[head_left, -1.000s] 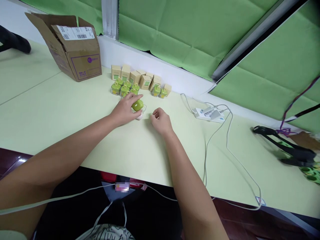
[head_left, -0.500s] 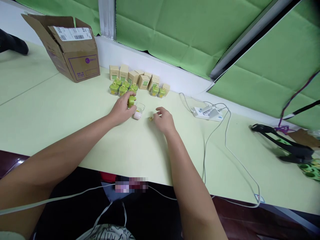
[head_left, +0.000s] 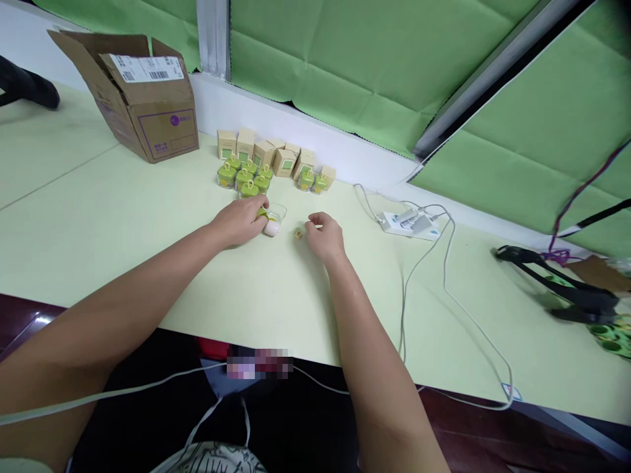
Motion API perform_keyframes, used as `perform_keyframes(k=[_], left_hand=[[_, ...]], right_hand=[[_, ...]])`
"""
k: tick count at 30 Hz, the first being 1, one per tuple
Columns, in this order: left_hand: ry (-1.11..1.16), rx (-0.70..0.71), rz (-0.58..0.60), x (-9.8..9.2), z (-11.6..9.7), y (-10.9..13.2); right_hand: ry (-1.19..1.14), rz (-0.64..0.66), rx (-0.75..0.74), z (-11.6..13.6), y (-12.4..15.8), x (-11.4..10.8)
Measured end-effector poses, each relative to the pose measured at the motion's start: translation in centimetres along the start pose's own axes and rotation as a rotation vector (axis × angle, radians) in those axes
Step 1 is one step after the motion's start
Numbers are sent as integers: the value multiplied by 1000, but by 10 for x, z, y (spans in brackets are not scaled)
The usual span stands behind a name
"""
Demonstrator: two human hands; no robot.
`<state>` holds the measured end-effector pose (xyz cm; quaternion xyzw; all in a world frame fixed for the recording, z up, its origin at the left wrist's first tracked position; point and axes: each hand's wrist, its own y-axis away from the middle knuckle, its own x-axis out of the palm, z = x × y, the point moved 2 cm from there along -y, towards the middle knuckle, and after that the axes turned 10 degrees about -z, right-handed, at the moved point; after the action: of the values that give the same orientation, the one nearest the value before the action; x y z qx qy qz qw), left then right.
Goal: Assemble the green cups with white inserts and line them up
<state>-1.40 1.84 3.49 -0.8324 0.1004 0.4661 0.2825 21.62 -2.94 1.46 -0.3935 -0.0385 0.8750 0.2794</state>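
Observation:
My left hand (head_left: 240, 220) is closed on a green lid (head_left: 263, 213), holding it low at the table. Much of the lid is hidden by the fingers. Right beside it lie a clear open container (head_left: 279, 211) and a small pale pink piece (head_left: 271, 228). My right hand (head_left: 324, 238) rests on its side, fingers curled with a gap between thumb and forefinger. A tiny yellowish ring-like piece (head_left: 298, 233) lies just left of those fingertips, apart from them. Several clear jars with green lids (head_left: 245, 177) stand beyond my left hand.
Small brown cartons (head_left: 284, 161) line the wall behind the jars. An open cardboard box (head_left: 165, 125) stands at the back left. To the right are a white power strip (head_left: 410, 225) with loose cables and a black stand-like object (head_left: 566, 282).
My left hand has lowered the green lid and drawn it toward me, uncovering a green-lidded jar behind it. My right hand has shifted slightly right, off the yellowish piece.

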Motion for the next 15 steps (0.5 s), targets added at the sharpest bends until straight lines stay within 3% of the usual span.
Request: perform_keyframes(k=[5, 11, 15], left_hand=[[22, -6, -49, -4, 5, -4], [275, 110, -427, -13, 17, -12], [555, 29, -660, -15, 32, -18]], right_hand=[[6, 7, 10, 2, 0, -1], [-102, -75, -14, 3, 1, -4], [-354, -218, 67, 0, -3, -8]])
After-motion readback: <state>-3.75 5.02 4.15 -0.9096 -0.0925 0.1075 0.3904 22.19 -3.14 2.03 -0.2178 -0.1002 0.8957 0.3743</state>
